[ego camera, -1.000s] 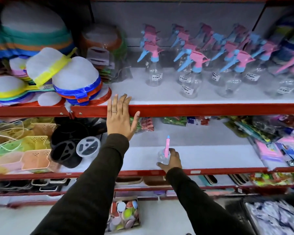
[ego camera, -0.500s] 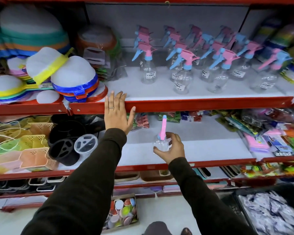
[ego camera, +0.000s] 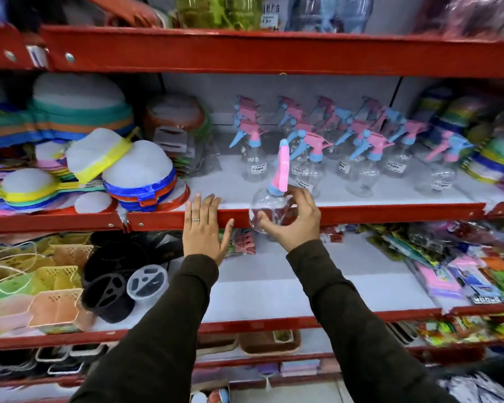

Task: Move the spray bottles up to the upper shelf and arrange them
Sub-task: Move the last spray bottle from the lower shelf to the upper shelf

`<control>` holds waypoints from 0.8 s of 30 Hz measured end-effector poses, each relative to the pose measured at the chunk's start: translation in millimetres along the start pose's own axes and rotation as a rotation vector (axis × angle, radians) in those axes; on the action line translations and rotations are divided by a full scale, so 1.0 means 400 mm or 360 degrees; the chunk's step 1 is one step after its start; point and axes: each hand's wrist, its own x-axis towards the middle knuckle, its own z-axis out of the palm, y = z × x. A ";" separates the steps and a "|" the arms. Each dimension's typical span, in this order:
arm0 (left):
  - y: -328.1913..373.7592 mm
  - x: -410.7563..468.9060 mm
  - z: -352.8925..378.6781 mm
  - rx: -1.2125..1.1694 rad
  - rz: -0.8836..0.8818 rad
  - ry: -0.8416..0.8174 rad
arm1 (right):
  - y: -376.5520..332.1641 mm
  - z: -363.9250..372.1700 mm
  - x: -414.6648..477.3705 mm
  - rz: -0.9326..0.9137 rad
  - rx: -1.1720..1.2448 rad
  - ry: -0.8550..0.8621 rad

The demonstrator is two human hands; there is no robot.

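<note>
My right hand (ego camera: 293, 221) grips a clear spray bottle (ego camera: 269, 205) with a pink and blue trigger head, held upright in front of the red front lip of the upper shelf (ego camera: 390, 212). Several matching spray bottles (ego camera: 361, 158) stand in rows on that shelf's white surface, behind and to the right of the held one. My left hand (ego camera: 204, 228) rests flat on the shelf lip, fingers spread, a ring on one finger. The white lower shelf (ego camera: 361, 280) below my arms holds no bottles in its middle.
Stacked colourful mesh food covers (ego camera: 123, 173) fill the upper shelf's left side. On the lower shelf sit pastel baskets (ego camera: 53, 309) and black holders (ego camera: 111, 289) at left, and packaged goods (ego camera: 477, 271) at right. Another red shelf (ego camera: 274, 50) runs overhead.
My right hand has lifted the spray bottle from the lower shelf up to the upper shelf's front edge. My left hand has stayed on the lip. The view has tilted upward.
</note>
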 end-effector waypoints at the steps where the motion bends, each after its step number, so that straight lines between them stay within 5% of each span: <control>1: -0.001 0.000 0.000 0.0001 0.0003 -0.0003 | -0.011 0.010 0.026 -0.0002 -0.0001 0.0007; 14: -0.007 0.009 0.006 -0.0032 0.0010 -0.0036 | 0.051 0.116 0.180 0.0269 -0.0280 -0.0300; 24: -0.007 0.007 0.007 -0.0023 -0.0005 -0.0075 | 0.035 0.120 0.169 0.0327 -0.0234 -0.0294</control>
